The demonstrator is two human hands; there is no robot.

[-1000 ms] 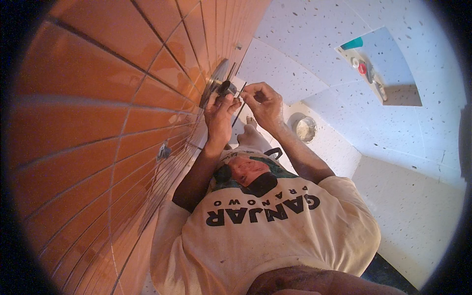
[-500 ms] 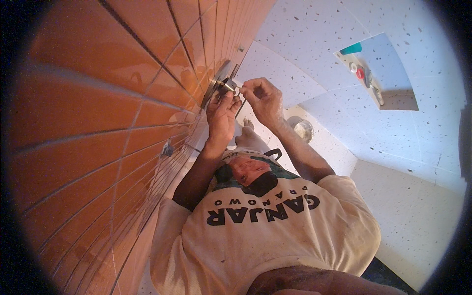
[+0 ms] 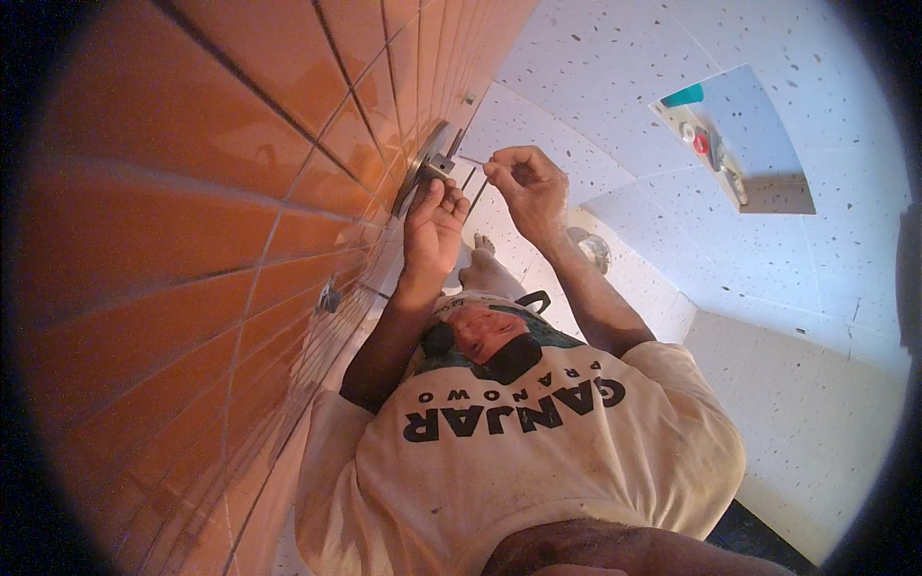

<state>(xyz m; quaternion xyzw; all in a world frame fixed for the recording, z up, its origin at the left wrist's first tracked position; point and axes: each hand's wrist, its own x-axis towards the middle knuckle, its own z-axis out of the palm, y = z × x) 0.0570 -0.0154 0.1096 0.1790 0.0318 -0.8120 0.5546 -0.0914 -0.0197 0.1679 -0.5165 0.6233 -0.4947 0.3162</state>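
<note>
A round metal plate [image 3: 415, 171] is mounted on the orange tiled wall, and a square metal fitting [image 3: 441, 165] with a small hole in its face stands out from it. My left hand [image 3: 437, 230] is closed at the fitting's lower edge, thumb and curled fingers against it. To the right, my right hand [image 3: 533, 192] pinches a thin metal rod [image 3: 471, 159], which looks like a hex key. The rod points at the fitting, with a gap between them. Its far end is too fine to make out clearly.
The orange tiled wall [image 3: 192, 250] runs close along my left. Another metal fitting [image 3: 329, 296] juts from it near my left forearm. In the pale speckled wall at right, a niche [image 3: 768, 163] holds several small items. A round object [image 3: 591, 250] lies low behind my right forearm.
My right hand has drawn back to the right, and the thin rod has come away from the fitting. The left hand has shifted slightly down, showing more of the fitting's face.
</note>
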